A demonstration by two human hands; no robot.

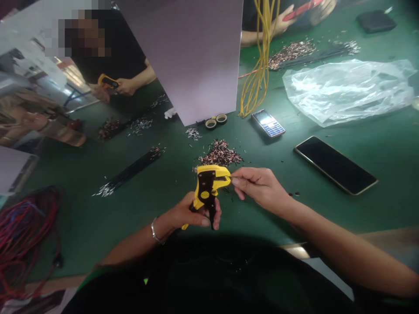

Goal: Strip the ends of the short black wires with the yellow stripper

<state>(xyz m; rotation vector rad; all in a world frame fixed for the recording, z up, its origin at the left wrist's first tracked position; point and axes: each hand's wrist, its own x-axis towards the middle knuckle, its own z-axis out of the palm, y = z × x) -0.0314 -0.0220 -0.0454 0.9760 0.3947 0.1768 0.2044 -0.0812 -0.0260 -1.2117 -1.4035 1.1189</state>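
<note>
My left hand (196, 213) is wrapped round the handles of a yellow and black wire stripper (205, 185), held upright with its jaws towards the right. At those jaws, my right hand (253, 185) pinches a thin dark wire (231, 177) between thumb and fingers; most of the wire is hidden by the hand. Just beyond the tool lies a heap of short copper-and-black wire scraps (220, 152). To the left, a bundle of black wires (131, 171) with bared silvery ends rests on the green table (157, 235).
A smartphone (336, 165), a keypad phone (268, 123) and a clear plastic bag (350, 91) lie on the right. Tape rolls (216, 121) sit by an upright white panel (203, 61). Yellow wires (262, 65) hang beside it. Red wires (28, 231) pile up left. Other people work across the table.
</note>
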